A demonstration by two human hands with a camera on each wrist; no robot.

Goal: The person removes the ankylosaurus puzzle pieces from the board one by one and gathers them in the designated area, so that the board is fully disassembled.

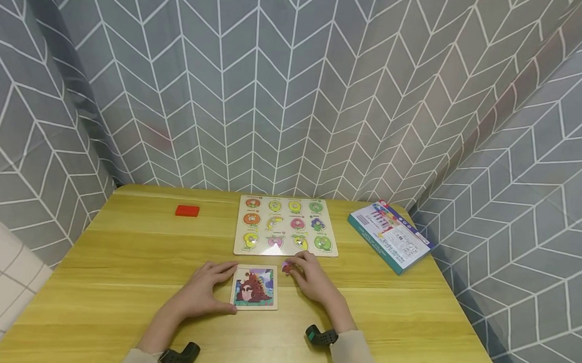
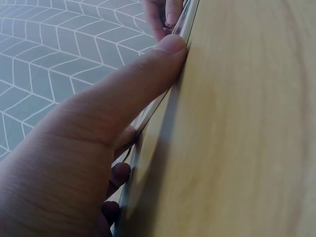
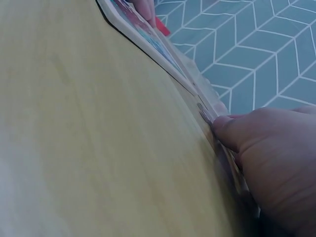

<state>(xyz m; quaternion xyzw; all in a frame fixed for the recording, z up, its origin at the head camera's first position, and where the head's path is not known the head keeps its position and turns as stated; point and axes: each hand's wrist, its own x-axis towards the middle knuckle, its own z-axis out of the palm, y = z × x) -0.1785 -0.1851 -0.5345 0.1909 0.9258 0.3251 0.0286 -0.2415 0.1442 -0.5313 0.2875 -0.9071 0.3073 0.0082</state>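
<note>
A small square jigsaw puzzle (image 1: 254, 287) with a pale wooden border lies on the table, showing a dark red spiky-backed figure. My left hand (image 1: 202, 291) holds it by its left side, with the thumb at the lower corner and a forefinger at the upper one. The thumb (image 2: 170, 45) also lies along the puzzle's edge in the left wrist view. Just right of the puzzle, my right hand (image 1: 311, 277) pinches a small red and purple puzzle piece (image 1: 286, 267) between thumb and fingers. In the right wrist view the piece (image 3: 204, 114) appears close to the tabletop, edge-on.
Behind the puzzle lies a large fruit peg board (image 1: 284, 252) with several fruit pictures. A teal and white box (image 1: 391, 235) sits at the right, and a red rectangular block (image 1: 187, 211) at the back left. Grey patterned curtain (image 1: 275, 94) borders the wooden table (image 1: 121, 282).
</note>
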